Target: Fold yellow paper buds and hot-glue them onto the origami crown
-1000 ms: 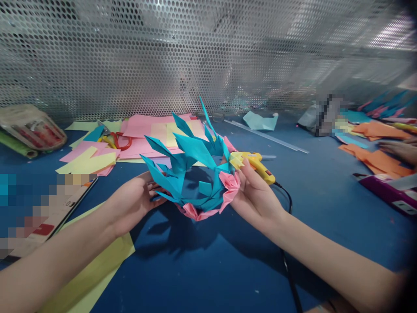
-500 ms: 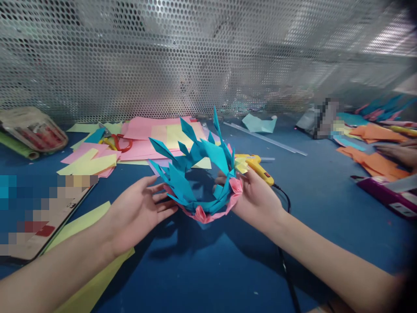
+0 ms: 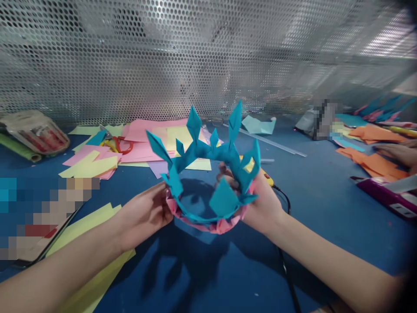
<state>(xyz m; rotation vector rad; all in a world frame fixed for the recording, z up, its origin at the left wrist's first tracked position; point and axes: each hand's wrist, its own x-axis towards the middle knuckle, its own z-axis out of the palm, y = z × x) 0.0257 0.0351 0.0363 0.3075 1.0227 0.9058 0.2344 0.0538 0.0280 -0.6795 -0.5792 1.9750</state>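
A folded paper crown [image 3: 208,152], blue with upright pointed leaves and a pink band low on its outside, is held above the table between both hands. My left hand [image 3: 146,213] has its fingers bent against the crown's left side, their tips partly hidden behind it. On the right side, my right hand [image 3: 263,204] grips the crown, with fingertips showing inside the ring. Behind that hand lies a yellow glue gun [image 3: 268,179], mostly hidden, its black cord running toward me.
Pink paper sheets [image 3: 143,130], yellow pieces and red-handled scissors [image 3: 124,145] lie at the back left. A clear plastic jar [image 3: 35,130] stands far left. Glue sticks [image 3: 273,143] lie behind. At right are orange papers [image 3: 374,163], a purple tool [image 3: 384,195] and another person's hand [image 3: 399,152].
The crown has turned and tipped in my hands, so its pointed leaves stand more upright. My left hand's spread fingers have closed in on its left side.
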